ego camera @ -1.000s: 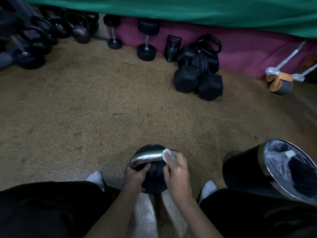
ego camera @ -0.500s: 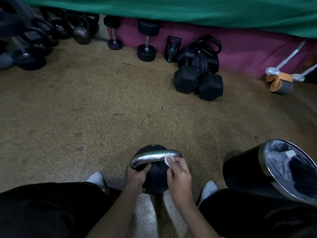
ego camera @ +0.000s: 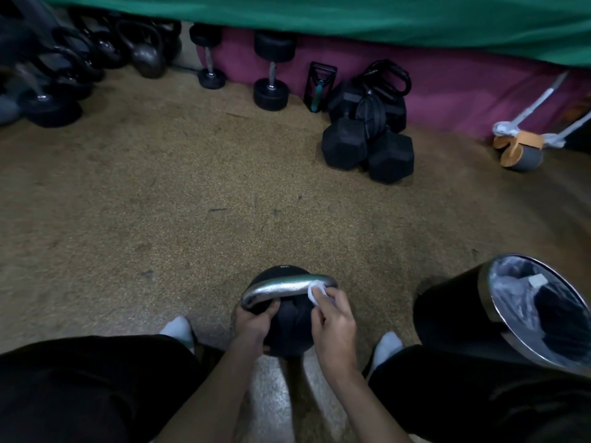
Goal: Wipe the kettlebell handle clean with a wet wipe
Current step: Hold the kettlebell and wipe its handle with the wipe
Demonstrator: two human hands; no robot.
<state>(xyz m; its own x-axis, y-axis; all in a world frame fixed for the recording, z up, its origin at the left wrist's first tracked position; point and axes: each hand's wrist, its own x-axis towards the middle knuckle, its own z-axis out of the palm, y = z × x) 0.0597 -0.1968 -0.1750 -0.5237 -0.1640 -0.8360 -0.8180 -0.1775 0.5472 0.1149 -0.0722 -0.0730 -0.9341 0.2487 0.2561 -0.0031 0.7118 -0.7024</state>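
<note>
A black kettlebell (ego camera: pixel 289 327) stands on the floor between my feet, its shiny metal handle (ego camera: pixel 281 289) arching across the top. My left hand (ego camera: pixel 254 322) grips the kettlebell at the left foot of the handle, steadying it. My right hand (ego camera: pixel 332 318) pinches a small white wet wipe (ego camera: pixel 316 290) and presses it against the right end of the handle. Most of the wipe is hidden under my fingers.
A black bin (ego camera: pixel 454 318) with a plastic liner stands tilted at my right. Hex dumbbells (ego camera: pixel 367 148) lie ahead by the pink wall, round dumbbells (ego camera: pixel 271 71) beyond them, more kettlebells (ego camera: pixel 96 59) far left. An ab roller (ego camera: pixel 519 150) sits far right.
My right hand has slid the wipe a little toward me along the right end of the handle, then back against it. The left hand has kept its grip.
</note>
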